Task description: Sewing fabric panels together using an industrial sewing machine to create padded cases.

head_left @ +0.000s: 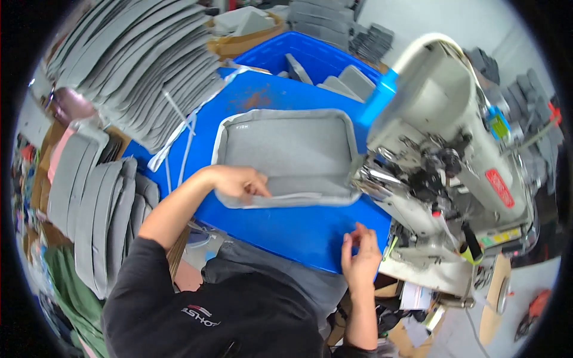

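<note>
A grey fabric tray [286, 146] with soft raised walls lies on the blue table [268, 232], its right end beside the sewing machine's needle area. My left hand [242, 182] is at the tray's near left corner, fingers bent over the front wall and gripping it. My right hand [361, 256] rests near the table's front right edge, fingers apart and slightly curled, holding nothing. The white sewing machine [465, 173] takes up the right side; a blurred light-blue part [379, 95] hangs at its upper left.
Tall stacks of grey padded panels [125, 71] stand at the back left, more panels [95, 203] at the left. Pale tapes [188, 143] hang over the table's left side. A blue plastic bin [271, 53] with grey pieces is behind the table. Clutter [418, 298] lies at lower right.
</note>
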The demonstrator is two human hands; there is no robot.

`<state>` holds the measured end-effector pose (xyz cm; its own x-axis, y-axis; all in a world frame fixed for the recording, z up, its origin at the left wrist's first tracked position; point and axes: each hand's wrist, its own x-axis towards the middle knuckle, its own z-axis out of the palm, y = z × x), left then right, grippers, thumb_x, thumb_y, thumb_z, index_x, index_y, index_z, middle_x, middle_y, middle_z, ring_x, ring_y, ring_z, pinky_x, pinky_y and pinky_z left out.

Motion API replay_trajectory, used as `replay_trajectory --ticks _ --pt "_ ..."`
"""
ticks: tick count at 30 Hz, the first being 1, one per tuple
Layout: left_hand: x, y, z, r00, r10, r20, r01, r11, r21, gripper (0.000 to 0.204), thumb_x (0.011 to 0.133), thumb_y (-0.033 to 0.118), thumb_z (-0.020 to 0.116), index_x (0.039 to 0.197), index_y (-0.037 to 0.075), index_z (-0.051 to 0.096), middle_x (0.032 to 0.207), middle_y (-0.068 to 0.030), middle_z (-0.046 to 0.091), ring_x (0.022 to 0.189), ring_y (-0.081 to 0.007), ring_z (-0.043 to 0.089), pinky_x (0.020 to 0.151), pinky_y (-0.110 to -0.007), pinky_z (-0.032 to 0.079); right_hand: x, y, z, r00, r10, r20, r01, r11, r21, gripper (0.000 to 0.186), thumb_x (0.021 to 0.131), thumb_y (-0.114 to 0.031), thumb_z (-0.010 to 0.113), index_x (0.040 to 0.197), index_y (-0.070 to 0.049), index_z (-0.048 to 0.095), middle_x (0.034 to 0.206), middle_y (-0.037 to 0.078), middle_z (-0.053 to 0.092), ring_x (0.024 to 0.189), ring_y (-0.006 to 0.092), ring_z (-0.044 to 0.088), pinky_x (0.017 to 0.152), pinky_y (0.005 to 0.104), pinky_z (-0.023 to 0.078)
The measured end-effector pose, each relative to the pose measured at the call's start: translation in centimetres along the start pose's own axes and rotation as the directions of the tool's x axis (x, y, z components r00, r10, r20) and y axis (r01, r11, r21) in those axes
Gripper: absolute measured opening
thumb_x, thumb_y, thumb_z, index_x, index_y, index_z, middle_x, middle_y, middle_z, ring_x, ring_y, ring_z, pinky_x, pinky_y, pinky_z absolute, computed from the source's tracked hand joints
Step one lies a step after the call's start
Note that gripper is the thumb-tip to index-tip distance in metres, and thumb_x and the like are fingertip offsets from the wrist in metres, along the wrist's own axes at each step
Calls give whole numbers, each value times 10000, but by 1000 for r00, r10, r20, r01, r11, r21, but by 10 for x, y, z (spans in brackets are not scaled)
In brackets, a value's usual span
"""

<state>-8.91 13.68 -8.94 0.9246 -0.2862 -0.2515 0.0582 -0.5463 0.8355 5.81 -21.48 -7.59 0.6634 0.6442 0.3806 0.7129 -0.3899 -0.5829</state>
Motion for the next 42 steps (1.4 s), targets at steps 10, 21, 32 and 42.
replay_trajectory --ticks 10,21,32,42 --pt "42 91 31 890 126 -439 -61 985 159 355 871 184 699 1188 36 641 905 -102 653 833 -245 635 733 -353 512 8 -18 -32 973 -227 53 233 957 -172 369 813 -221 758 1072 -9 603 1054 161 602 968 341 602 849 437 494" --pt "127 127 40 417 179 -891 -452 891 -33 207 815 66 760 999 18 676 882 -52 660 777 -121 631 679 -268 508 51 13 -118 895 -270 -355 31 832 -555 356 855 -85 711 1173 5 579 1279 182 519 1154 376 506 946 460 433" --pt "142 115 11 525 319 -789 -561 827 -39 113 823 63 764 811 21 659 861 -40 612 739 -113 612 648 -265 503 61 32 -126 910 -225 -348 -21 813 -582 81 887 -39 656 940 10 619 1180 154 589 1060 355 565 888 443 465" --pt "74 92 10 811 410 -418 -185 857 481 303 792 275 770 921 48 617 941 -134 627 843 -310 645 728 -426 523 -2 -37 -24 938 -303 166 336 914 -230 426 787 -231 762 1044 46 566 1013 210 564 944 411 548 851 479 441"
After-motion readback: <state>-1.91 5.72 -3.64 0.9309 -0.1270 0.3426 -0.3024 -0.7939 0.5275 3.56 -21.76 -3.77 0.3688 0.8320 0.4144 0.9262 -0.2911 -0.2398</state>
